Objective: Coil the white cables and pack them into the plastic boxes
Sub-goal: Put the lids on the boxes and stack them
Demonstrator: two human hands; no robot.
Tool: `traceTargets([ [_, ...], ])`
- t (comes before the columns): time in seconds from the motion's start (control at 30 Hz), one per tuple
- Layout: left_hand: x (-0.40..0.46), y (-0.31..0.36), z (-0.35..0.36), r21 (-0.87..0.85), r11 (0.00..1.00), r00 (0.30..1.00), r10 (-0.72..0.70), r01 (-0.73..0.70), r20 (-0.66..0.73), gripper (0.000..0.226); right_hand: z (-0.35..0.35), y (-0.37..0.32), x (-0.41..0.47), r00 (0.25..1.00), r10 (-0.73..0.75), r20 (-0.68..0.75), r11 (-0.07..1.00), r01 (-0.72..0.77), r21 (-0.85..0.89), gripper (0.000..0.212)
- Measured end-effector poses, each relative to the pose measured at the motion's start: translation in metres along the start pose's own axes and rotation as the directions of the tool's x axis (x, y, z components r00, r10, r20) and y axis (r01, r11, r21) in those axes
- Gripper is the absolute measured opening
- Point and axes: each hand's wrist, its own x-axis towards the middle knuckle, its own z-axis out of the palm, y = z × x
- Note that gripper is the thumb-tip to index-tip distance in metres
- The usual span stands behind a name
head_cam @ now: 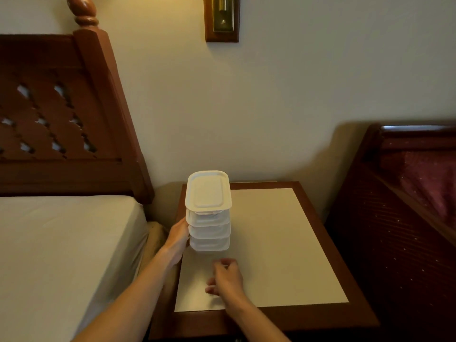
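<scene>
A bedside table (pixel 283 243) with a pale inlaid top stands against the wall. A bed (pixel 61 243) with wooden headboard (pixel 61 107) adjoins its left edge. A brass wall fixture (pixel 222 18) hangs above.

four lidded white plastic boxes (pixel 208 218) stacked upright on nightstand (pixel 283 243)
</scene>
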Motion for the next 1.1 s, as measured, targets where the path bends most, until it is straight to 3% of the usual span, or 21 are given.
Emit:
traceTargets([
  [0.13, -0.007, -0.018, 0.007, 0.034, 0.999, 0.995, 0.033, -0.03, -0.095, 0.021, 0.007, -0.015, 0.003, 0.996, -0.011, 0.089, 1.0, 0.014, -0.024, 0.022],
  [0.27, -0.028, -0.045, 0.015, 0.042, 0.998, 0.992, 0.046, -0.041, -0.118, 0.039, -0.009, -0.023, 0.011, 0.999, -0.027, 0.037, 0.995, 0.03, -0.094, 0.025],
  [0.4, -0.039, -0.059, 0.024, 0.06, 0.998, 0.99, -0.017, 0.026, -0.137, 0.033, -0.034, -0.032, 0.026, 1.0, -0.022, 0.018, 0.987, 0.025, -0.156, 0.02],
  [0.5, -0.033, -0.059, 0.02, 0.143, 0.989, 0.97, 0.074, -0.041, -0.231, 0.052, -0.051, -0.043, 0.038, 0.999, -0.052, -0.002, 0.988, 0.051, -0.147, 0.013],
  [0.6, -0.03, -0.05, 0.02, 0.181, 0.975, 0.975, 0.16, -0.132, -0.153, 0.055, -0.056, -0.047, 0.045, 0.985, -0.152, -0.078, 0.975, 0.136, -0.178, 0.033],
  [0.7, -0.025, -0.049, 0.021, 0.26, 0.947, 0.967, 0.224, -0.187, -0.119, 0.052, -0.053, -0.045, 0.05, 0.976, -0.21, -0.055, 0.95, 0.19, -0.249, 0.051],
  [0.8, -0.016, -0.062, 0.013, 0.274, 0.937, 0.948, 0.267, -0.215, -0.171, 0.037, -0.051, -0.051, 0.061, 0.972, -0.234, -0.027, 0.937, 0.218, -0.273, 0.046],
  [1.1, 0.029, -0.056, 0.003, 0.189, 0.96, 0.964, 0.232, -0.206, -0.127, 0.029, -0.023, -0.083, 0.121, 0.977, -0.204, 0.061, 0.914, 0.212, -0.346, 0.042],
])
